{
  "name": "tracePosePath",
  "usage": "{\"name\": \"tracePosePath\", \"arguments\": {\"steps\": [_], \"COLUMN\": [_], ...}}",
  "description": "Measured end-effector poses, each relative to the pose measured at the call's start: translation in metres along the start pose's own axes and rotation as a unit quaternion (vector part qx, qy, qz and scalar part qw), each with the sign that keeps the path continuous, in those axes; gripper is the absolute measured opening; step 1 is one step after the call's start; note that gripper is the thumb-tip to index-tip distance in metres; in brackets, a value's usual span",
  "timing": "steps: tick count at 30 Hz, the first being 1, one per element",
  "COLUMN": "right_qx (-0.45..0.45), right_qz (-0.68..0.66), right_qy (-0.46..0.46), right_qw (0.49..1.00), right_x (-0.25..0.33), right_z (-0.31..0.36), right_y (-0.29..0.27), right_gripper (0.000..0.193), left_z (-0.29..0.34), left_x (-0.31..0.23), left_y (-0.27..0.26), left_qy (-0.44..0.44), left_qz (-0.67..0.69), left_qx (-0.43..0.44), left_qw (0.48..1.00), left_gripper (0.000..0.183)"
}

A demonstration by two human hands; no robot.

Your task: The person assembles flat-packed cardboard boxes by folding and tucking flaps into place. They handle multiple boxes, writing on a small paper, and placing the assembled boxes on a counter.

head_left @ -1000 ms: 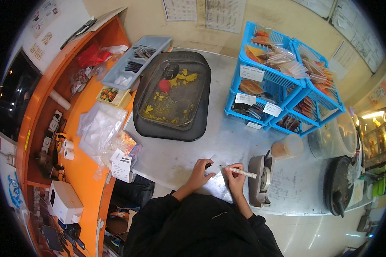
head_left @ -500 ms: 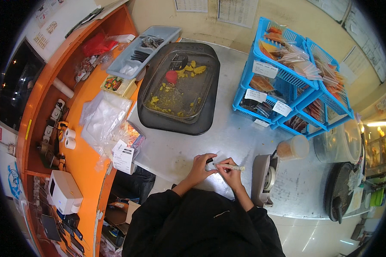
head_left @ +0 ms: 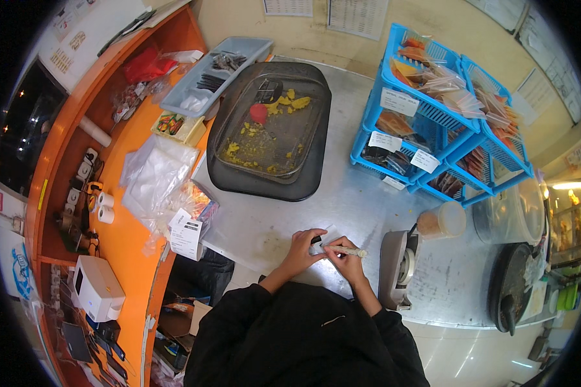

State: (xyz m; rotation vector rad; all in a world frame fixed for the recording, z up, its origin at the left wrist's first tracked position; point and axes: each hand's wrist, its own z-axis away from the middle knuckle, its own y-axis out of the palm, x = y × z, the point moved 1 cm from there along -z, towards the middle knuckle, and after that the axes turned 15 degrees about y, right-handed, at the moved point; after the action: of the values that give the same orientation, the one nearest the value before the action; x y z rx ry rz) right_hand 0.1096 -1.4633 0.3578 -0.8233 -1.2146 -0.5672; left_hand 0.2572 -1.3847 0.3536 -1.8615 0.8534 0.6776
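Note:
Close to my body, over the metal counter (head_left: 361,200), my two hands almost meet. A pale marker pen (head_left: 357,252) is gripped by my right hand (head_left: 347,259), its tip end reaching toward the left fingers. My left hand (head_left: 301,250), thumb and fingers curled, pinches a small whitish sheet or thin plastic packet (head_left: 331,233). A short dark piece (head_left: 315,240), perhaps the pen's cap, shows between the left fingers. What is on the sheet is too small to make out.
A grey kitchen scale (head_left: 395,271) stands right of my hand. Farther off lies a dark tray (head_left: 303,151) with yellow scraps. Blue baskets (head_left: 461,113) of packets are stacked at right. Plastic bags (head_left: 158,177) and a receipt (head_left: 184,235) lie left; a mortar (head_left: 510,290) sits far right.
Both hands stay nearly in place, holding the same things. The right hand and pen have shifted very slightly; the whitish sheet shows a little more beyond the fingers.

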Motion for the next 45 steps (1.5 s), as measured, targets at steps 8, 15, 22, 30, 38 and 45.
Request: {"name": "tracePosePath", "arguments": {"steps": [8, 15, 22, 30, 38, 45], "right_qx": [-0.016, -0.018, -0.063, -0.069, -0.105, -0.119], "right_qz": [-0.021, -0.014, -0.040, -0.028, -0.092, -0.045], "right_qy": [0.026, 0.004, 0.019, 0.036, 0.037, 0.023], "right_qw": [0.999, 1.000, 0.997, 0.997, 0.990, 0.992], "right_x": [-0.006, -0.007, -0.006, -0.007, 0.005, 0.007], "right_z": [0.001, 0.003, 0.000, 0.001, -0.003, -0.010], "right_y": [-0.001, -0.003, 0.000, -0.002, -0.002, -0.003], "right_gripper": [0.010, 0.009, 0.011, 0.011, 0.014, 0.014], "left_z": [-0.001, -0.001, -0.001, 0.000, -0.001, -0.001], "left_x": [-0.001, -0.002, -0.002, 0.000, 0.000, 0.002], "left_y": [-0.001, -0.002, -0.003, -0.002, -0.002, -0.002], "left_qy": [0.005, -0.016, -0.018, -0.017, 0.017, 0.008], "left_qz": [0.006, 0.007, 0.009, 0.008, -0.004, 0.000], "left_qx": [-0.003, 0.016, 0.020, 0.019, -0.006, 0.012], "left_qw": [1.000, 1.000, 1.000, 1.000, 1.000, 1.000], "left_gripper": [0.058, 0.060, 0.062, 0.062, 0.062, 0.063]}}
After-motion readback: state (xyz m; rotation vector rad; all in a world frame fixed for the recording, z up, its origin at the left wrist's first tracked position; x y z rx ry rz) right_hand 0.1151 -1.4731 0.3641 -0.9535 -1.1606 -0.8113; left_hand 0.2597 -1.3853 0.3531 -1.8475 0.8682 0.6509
